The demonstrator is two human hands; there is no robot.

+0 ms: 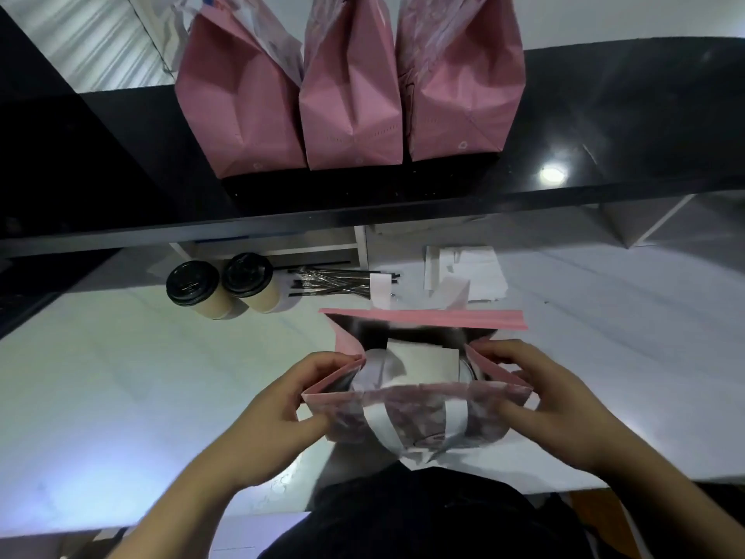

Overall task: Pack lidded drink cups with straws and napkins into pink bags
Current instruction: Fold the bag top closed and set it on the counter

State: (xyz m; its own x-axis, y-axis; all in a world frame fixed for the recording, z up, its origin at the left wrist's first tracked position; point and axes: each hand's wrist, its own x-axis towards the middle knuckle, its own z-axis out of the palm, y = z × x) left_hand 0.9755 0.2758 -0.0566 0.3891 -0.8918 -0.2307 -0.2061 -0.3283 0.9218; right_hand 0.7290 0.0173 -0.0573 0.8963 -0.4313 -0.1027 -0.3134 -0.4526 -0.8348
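The left hand [282,401] is being held pinched on the left side fold of an open pink paper bag with white handles [419,417], and the right hand [552,397] is being held pinched likewise on the right side fold; the bag is standing on the white counter [121,397], just in front of the person's dark clothing.

Progress is being judged as well advanced. Three filled, closed pink paper bags [350,94] are being kept side by side on the black upper shelf [604,115]. White paper, seemingly a napkin, is being seen inside the open bag, and its mouth appears to be in the course of being folded shut. Two tan drink cups with black lids [219,286] are being left unpacked on the counter, touching one another, with a bundle of black wrapped straws [334,282] just beside them and a stack of white paper napkins [467,272] further right. At least one more bag is therefore being reckoned outstanding.

The cup inside the open bag is being hidden by the paper and cannot be confirmed. The tops of the shelf bags are being cut off by the frame.
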